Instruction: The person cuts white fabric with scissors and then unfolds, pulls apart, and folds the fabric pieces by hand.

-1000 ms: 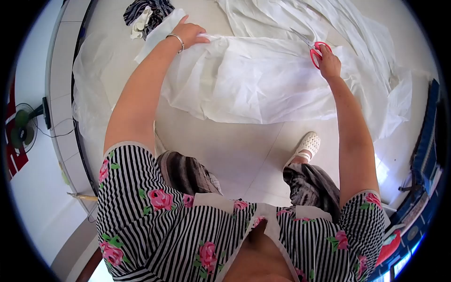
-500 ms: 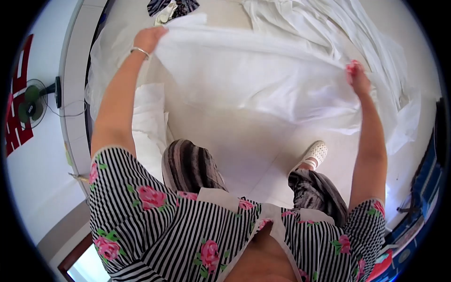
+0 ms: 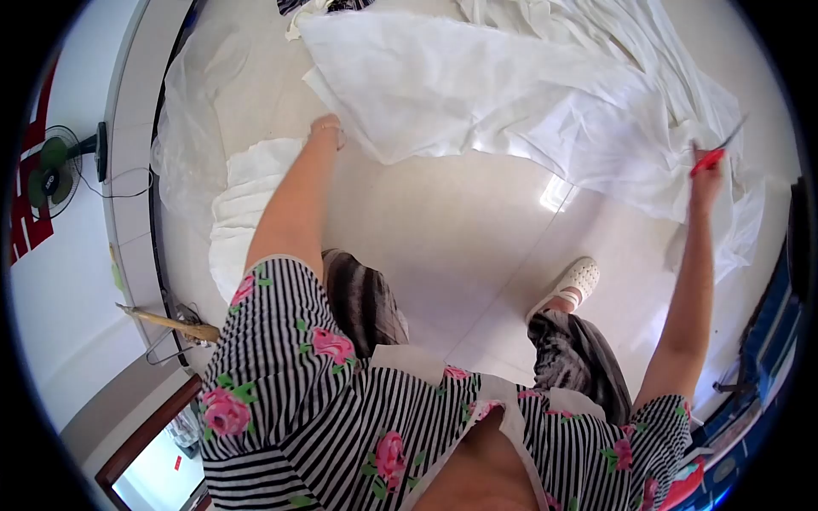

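Note:
A wide sheet of white cloth [image 3: 477,94] lies spread over the floor in front of me, its near edge rippled. My right hand [image 3: 705,180], at the cloth's right side, grips a pair of red-handled scissors [image 3: 709,160] with the blades pointing up and to the right. Just off the sheet's left edge is my left hand [image 3: 326,129]. Its fingers are small and smeared, so whether they touch the cloth cannot be made out. A folded stack of white cloth [image 3: 247,200] rests on the floor below and left of that hand.
More white fabric [image 3: 588,34] is heaped in folds at the top right. Sheer white material [image 3: 192,128] lies at the left. A green fan [image 3: 53,175] stands by the left wall, near a wooden stick [image 3: 170,324]. My white shoe [image 3: 573,285] is on the tiled floor.
The cloth, held stretched between both hands before, now lies on the floor. My left hand has let go of its corner and come down toward me. My right hand has moved right and slightly down.

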Demonstrator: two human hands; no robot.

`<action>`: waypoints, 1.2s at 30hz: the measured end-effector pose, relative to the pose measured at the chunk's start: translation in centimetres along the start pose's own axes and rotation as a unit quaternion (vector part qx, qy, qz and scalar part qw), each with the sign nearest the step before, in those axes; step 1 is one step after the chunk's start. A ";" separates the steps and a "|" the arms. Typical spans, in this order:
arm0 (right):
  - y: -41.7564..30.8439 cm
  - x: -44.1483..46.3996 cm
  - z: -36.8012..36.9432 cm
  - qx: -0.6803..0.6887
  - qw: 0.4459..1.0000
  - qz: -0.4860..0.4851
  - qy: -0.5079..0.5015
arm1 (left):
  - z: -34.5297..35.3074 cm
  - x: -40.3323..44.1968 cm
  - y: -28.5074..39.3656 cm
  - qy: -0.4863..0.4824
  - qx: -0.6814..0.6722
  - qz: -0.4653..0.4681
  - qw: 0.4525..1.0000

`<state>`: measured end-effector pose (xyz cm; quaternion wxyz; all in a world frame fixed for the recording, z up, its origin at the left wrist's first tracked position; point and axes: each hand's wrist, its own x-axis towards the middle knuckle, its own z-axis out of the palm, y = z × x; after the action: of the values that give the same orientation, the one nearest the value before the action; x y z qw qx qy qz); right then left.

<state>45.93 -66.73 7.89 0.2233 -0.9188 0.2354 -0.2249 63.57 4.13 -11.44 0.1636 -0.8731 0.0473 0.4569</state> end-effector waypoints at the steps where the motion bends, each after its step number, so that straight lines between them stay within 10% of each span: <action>1: -0.4 -3.5 1.7 0.002 0.998 0.000 -0.061 | 2.7 1.3 0.8 0.012 0.021 0.000 1.000; 2: 0.2 -5.9 4.6 0.144 0.964 0.122 -0.185 | 5.7 4.7 0.8 0.049 -0.204 -0.057 0.976; 4: -1.7 -11.3 8.9 -0.081 0.971 -0.096 -0.202 | 9.5 10.0 1.2 0.079 -0.538 -0.166 0.823; 7: -3.3 -14.1 11.7 -0.190 0.907 -0.078 -0.369 | 6.0 7.9 4.2 0.055 -0.693 -0.346 0.630; 11: -1.5 -15.1 11.1 -0.286 0.865 -0.103 -0.399 | 8.8 12.1 2.5 0.087 -0.454 -0.090 0.882; 13: 0.2 -14.5 9.5 -0.298 0.862 -0.080 -0.402 | 6.6 5.7 0.6 0.224 -0.743 -0.060 0.628; 15: 2.0 -14.5 7.2 -0.308 0.858 -0.021 -0.410 | 5.7 -0.6 -1.0 0.331 -0.913 -0.061 0.230; 18: 6.0 -16.2 6.4 -0.345 0.852 -0.007 -0.393 | 8.7 -5.3 -2.7 0.468 -0.785 -0.129 0.386; 26: 1.5 -16.0 5.9 -0.323 0.869 0.031 -0.373 | 17.0 -5.9 -0.3 0.310 -0.803 -0.324 0.393; 29: -0.1 -17.6 6.0 -0.089 0.944 0.084 -0.306 | 16.9 -5.3 -0.5 0.127 -0.842 -0.349 0.391; 32: -0.2 -19.9 7.0 0.169 0.931 0.136 -0.294 | 14.1 -7.6 3.0 -0.122 -0.749 -0.365 0.539; 36: -3.4 -23.0 8.1 0.315 0.845 0.206 -0.380 | 10.0 -10.6 11.9 -0.421 -0.642 -0.050 0.639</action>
<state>33.09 -49.36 -3.90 0.6142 -0.7427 0.2324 0.1311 46.84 -4.50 -11.02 -0.4133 -0.4724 -0.3759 0.6817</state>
